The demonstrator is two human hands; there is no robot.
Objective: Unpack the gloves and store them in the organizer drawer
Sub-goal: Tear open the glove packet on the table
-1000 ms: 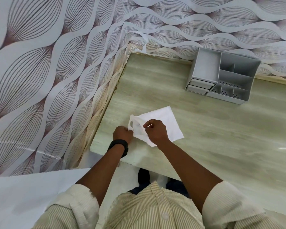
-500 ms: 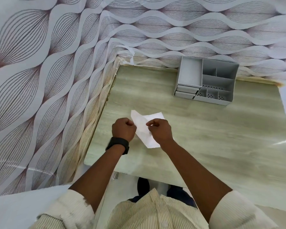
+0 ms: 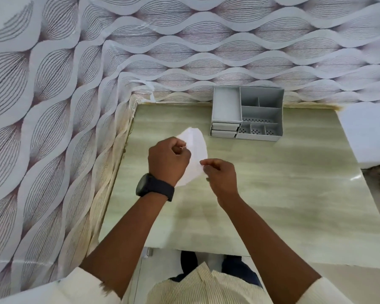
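Observation:
A white glove packet (image 3: 195,148) is lifted above the pale table (image 3: 272,194), curved between my two hands. My left hand (image 3: 168,160), with a black watch on its wrist, pinches the packet's upper left edge. My right hand (image 3: 221,176) pinches its right edge between thumb and forefinger. The gloves themselves are not visible. The grey organizer (image 3: 247,114) stands at the back of the table against the wall, with two closed drawers (image 3: 224,130) stacked at its lower left and open compartments on its top and right.
Patterned wallpaper (image 3: 53,106) covers the walls at the left and back, close to the table's edges. A white block (image 3: 369,132) sits just past the table's right edge. My legs show below the near edge.
Both hands have lifted the packet off the table and pulled it into a curved shape. The camera has tilted up, so the organizer sits more central.

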